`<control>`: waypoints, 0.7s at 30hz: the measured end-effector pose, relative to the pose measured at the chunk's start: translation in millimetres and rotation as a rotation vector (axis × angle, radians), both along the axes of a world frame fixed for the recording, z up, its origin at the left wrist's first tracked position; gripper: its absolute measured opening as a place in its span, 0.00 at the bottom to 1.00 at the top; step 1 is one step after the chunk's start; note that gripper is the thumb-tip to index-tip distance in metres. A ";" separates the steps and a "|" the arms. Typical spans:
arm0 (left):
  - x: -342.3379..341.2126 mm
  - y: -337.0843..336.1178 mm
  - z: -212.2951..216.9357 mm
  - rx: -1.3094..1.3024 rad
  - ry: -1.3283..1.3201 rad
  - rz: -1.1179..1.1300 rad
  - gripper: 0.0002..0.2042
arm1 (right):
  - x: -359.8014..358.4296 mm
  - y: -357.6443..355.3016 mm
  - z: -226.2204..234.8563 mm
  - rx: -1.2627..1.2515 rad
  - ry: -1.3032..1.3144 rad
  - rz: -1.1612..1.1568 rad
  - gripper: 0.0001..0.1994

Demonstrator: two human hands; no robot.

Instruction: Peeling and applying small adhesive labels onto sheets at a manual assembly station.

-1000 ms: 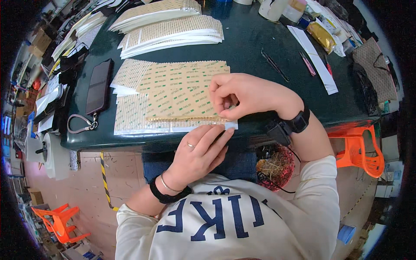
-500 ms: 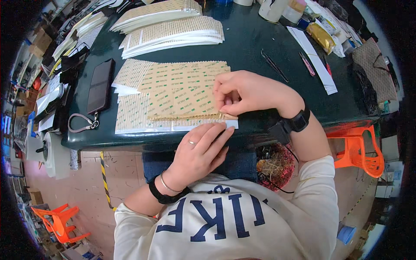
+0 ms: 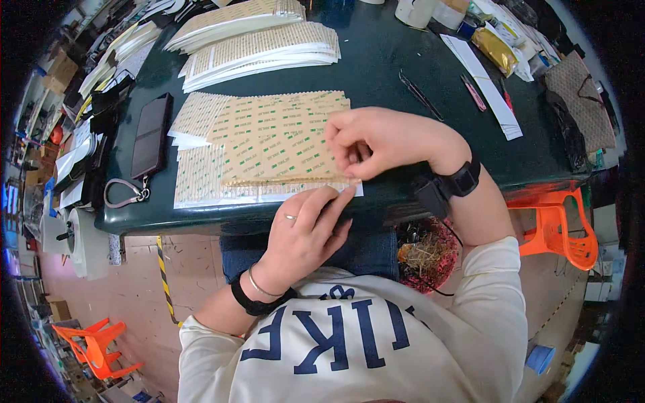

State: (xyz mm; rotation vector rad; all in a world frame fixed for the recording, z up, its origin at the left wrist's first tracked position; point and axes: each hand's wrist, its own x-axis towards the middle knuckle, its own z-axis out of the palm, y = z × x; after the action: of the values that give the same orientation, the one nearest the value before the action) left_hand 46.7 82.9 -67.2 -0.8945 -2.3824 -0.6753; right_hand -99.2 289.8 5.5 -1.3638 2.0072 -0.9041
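A tan adhesive sheet with small green print lies on top of similar sheets near the table's front edge. Beneath it, a strip-cut sheet with a white border sticks out to the left and front. My right hand is closed in a pinch over the near right corner of the tan sheet; whatever sits between its fingertips is too small to make out. Just in front, my left hand reaches in with fingers stretched, its fingertips touching the white border close to the right fingertips.
Two stacks of similar sheets stand behind. A black phone with a wrist strap lies to the left. To the right are tweezers, a pink-handled tool and a long white strip. Below the edge stands a red bin.
The whole view has shifted slightly. My left index finger is bent a little more, and my right hand keeps its pinch at the same corner.
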 end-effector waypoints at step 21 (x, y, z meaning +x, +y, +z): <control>0.2 6.3 -0.8 -0.041 0.030 0.049 0.29 | -5.3 6.1 0.4 0.006 0.020 0.032 0.07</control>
State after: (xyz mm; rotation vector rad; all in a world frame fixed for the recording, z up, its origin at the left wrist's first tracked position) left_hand 46.9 89.2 -68.0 -0.8537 -2.3914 -0.5922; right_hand -104.5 295.8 5.9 -1.4027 1.9961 -0.8730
